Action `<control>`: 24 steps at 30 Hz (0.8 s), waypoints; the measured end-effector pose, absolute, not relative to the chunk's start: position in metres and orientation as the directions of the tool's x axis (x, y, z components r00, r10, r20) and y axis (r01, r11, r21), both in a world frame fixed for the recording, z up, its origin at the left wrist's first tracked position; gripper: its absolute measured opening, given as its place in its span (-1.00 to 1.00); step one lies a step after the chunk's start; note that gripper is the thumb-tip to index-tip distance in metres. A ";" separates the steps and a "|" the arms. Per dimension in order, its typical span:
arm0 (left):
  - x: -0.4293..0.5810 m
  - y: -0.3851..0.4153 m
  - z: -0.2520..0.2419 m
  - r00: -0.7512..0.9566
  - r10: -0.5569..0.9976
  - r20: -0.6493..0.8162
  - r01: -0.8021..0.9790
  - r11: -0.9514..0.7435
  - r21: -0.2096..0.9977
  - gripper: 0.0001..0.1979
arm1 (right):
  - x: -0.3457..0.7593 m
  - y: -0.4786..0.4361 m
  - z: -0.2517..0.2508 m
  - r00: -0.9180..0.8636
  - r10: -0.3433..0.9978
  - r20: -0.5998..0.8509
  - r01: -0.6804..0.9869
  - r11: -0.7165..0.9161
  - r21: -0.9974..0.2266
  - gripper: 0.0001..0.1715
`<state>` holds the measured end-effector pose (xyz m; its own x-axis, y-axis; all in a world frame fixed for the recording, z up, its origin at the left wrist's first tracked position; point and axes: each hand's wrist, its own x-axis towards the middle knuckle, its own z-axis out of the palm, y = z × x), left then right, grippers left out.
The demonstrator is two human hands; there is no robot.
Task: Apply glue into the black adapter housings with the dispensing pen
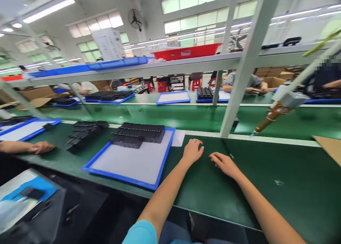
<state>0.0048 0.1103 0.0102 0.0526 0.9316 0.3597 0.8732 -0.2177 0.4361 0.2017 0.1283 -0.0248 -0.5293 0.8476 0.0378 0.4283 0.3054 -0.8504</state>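
My left hand (192,151) is over the green bench top (202,187), just right of a blue-rimmed tray (125,164). Its fingers bend loosely, thumb apart, with nothing seen in them. Across a small gap, my right hand (224,164) is also loosely bent, with fingers and thumb slightly apart and no object visible in it. Several black box-shaped parts (141,132) stand in rows along the far side of the tray. A white sheet (178,138) lies beyond my left hand. Near my right hand is a thin dark tool or cord (228,150).
An orange-brown hand tool (269,119) hangs at the right, beside a slanting white post (239,66). More black parts (85,134) sit left of the tray, near another person's hand (41,147). A brown cardboard piece (330,148) lies at the right edge.
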 end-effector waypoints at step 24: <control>-0.004 0.140 -0.037 -0.005 0.943 0.333 0.775 -0.206 0.597 -0.78 | 0.098 0.308 0.071 -0.147 0.984 0.101 0.972 0.163 -0.171 -0.46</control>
